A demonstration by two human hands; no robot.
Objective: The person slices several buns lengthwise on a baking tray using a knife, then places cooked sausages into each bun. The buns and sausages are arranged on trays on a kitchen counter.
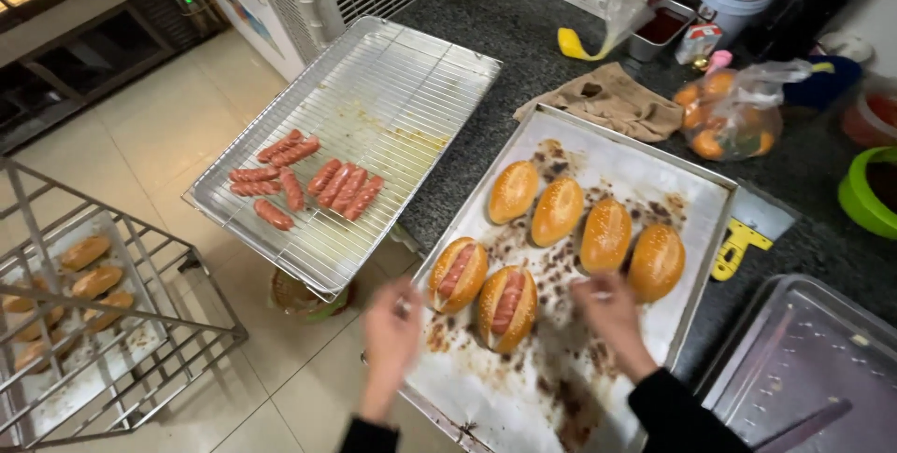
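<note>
A metal baking tray [696, 191] lined with stained paper holds several golden buns. Two front buns [458, 274] [507, 306] are split with a sausage inside; the others [607, 233] are unfilled. My left hand [392, 327] hovers at the tray's left front edge, beside the nearest filled bun, fingers blurred. My right hand [607, 308] is over the paper just right of the filled buns, below the unfilled ones. Neither hand clearly holds anything. A wire rack tray [411, 70] to the left carries several cooked sausages [308, 182].
A rack trolley [140, 313] at left holds more buns on a lower tray. An empty metal tray [813, 360], yellow scraper [738, 246], brown cloth [617, 98], bag of oranges [733, 112] and green bowl [864, 196] lie on the dark counter.
</note>
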